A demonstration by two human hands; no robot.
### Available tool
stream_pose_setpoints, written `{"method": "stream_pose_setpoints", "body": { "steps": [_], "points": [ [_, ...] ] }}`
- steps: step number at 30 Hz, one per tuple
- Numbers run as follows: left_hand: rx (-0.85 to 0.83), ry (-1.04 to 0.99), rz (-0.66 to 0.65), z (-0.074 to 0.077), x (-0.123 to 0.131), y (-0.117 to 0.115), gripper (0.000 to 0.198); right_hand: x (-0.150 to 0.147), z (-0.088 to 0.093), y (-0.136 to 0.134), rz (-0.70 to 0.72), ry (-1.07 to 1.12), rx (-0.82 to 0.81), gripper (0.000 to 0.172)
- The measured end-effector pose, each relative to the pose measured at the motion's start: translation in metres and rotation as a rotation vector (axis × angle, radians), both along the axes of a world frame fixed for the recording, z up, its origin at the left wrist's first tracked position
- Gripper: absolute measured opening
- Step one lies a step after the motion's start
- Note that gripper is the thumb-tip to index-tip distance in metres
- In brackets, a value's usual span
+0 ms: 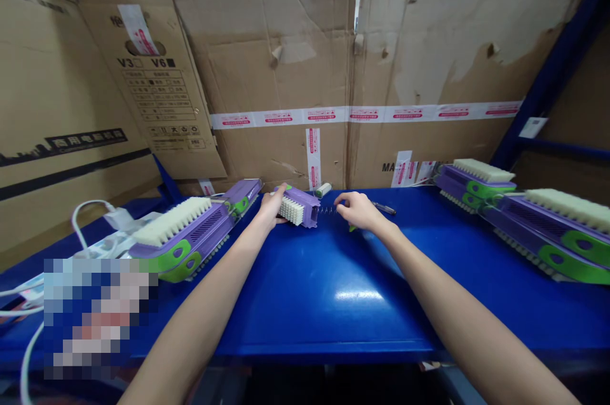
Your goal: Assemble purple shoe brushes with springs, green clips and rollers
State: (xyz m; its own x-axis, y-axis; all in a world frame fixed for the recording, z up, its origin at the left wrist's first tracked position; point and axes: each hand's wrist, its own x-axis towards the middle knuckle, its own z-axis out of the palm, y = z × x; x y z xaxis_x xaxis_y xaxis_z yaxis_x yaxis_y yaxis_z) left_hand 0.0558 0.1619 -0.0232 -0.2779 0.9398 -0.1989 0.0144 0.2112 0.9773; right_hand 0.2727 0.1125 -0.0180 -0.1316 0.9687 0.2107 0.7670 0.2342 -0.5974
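Observation:
Over the back of the blue table, my left hand (273,205) is closed around a purple device with white bristles (305,205), its open end facing right. A thin coil spring (326,210) stretches from that open end toward my right hand (359,209). My right thumb and forefinger are pinched at the spring's far end. Below the right hand shows a bit of a green part (352,227); most of it is hidden. A small white and green piece (323,189) lies behind the device, and a dark, pen-like tool (384,208) lies beyond my right hand.
At left lie purple and green brush devices (193,227) beside a white power strip (112,240) with cables. More such devices (548,227) lie at right. Cardboard sheets (286,74) wall the table's back, and a blue metal post (548,61) stands at right. A patch at lower left is pixelated.

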Motion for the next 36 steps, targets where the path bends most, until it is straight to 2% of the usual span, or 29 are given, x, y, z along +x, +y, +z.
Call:
{"method": "stream_pose_setpoints", "body": {
  "steps": [3,6,13,17,21,24,29,31,33,34,36],
  "points": [
    [-0.003,-0.011,0.016,0.001,0.001,-0.001,0.051,-0.011,0.004,-0.006,-0.024,0.308,-0.333,0.014],
    [-0.002,-0.021,0.005,0.001,0.001,-0.002,0.052,-0.017,0.007,-0.01,-0.007,0.483,-0.452,0.01],
    [-0.035,-0.008,-0.021,0.003,0.002,-0.003,0.051,-0.021,0.003,-0.006,-0.04,0.807,-0.379,0.011],
    [-0.019,0.09,0.011,0.001,0.003,-0.001,0.055,-0.023,-0.004,-0.004,-0.001,0.76,-0.366,0.018],
    [-0.008,0.213,-0.044,0.0,0.005,0.002,0.05,-0.022,-0.012,0.0,0.062,0.735,-0.339,0.032],
    [-0.008,0.278,-0.083,-0.001,0.006,0.004,0.047,-0.02,-0.016,0.004,0.047,0.746,-0.285,0.04],
    [0.027,0.448,-0.113,-0.002,0.006,0.003,0.064,-0.015,-0.021,0.009,0.022,0.754,-0.223,0.041],
    [0.135,0.623,-0.059,0.0,0.005,-0.001,0.074,-0.013,-0.023,0.012,0.019,0.769,-0.214,0.038],
    [0.412,0.885,-0.043,0.004,0.004,-0.006,0.078,-0.01,-0.024,0.014,0.009,0.806,-0.203,0.036],
    [0.6,1.028,-0.106,0.006,0.004,-0.01,0.078,-0.009,-0.025,0.015,0.0,0.827,-0.193,0.036],
    [0.903,1.26,-0.359,0.01,0.005,-0.015,0.084,-0.007,-0.025,0.017,-0.025,0.853,-0.165,0.035]
  ]
}}
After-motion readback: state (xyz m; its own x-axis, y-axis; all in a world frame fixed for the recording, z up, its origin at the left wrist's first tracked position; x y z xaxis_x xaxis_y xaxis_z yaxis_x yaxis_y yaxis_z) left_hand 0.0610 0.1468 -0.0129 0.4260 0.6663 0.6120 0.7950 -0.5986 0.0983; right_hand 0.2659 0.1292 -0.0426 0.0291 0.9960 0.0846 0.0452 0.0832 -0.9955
